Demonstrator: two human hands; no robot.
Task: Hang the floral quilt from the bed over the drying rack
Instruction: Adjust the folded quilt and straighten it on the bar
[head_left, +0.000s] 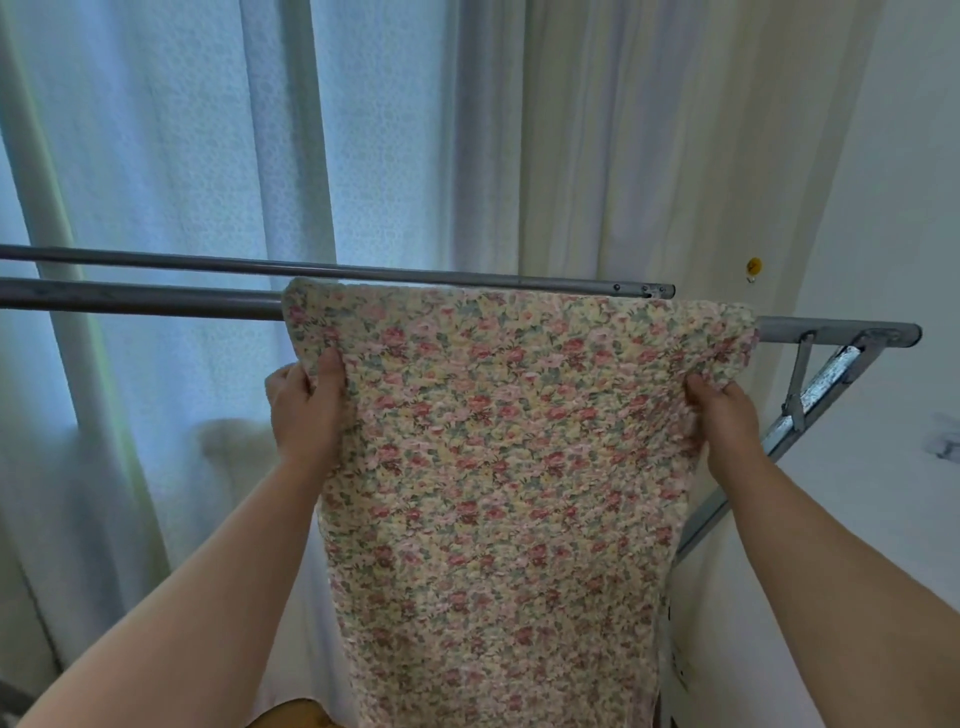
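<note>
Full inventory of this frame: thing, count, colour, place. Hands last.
floral quilt: 1, cream with pink and green flowers, draped over the near rail, hanging down centre
drying rack: 1, grey metal, two horizontal rails across mid-frame, angled brace at right
curtains: sheer white at left and centre, cream at right, behind the rack
yellow hook: 1, on the white wall, upper right
wooden surface: brown, bottom edge, partly hidden
left hand: grips the quilt's left edge
right hand: grips the quilt's right edge

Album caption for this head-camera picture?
Both hands, left and right, drape a floral quilt over a drying rack.
</note>
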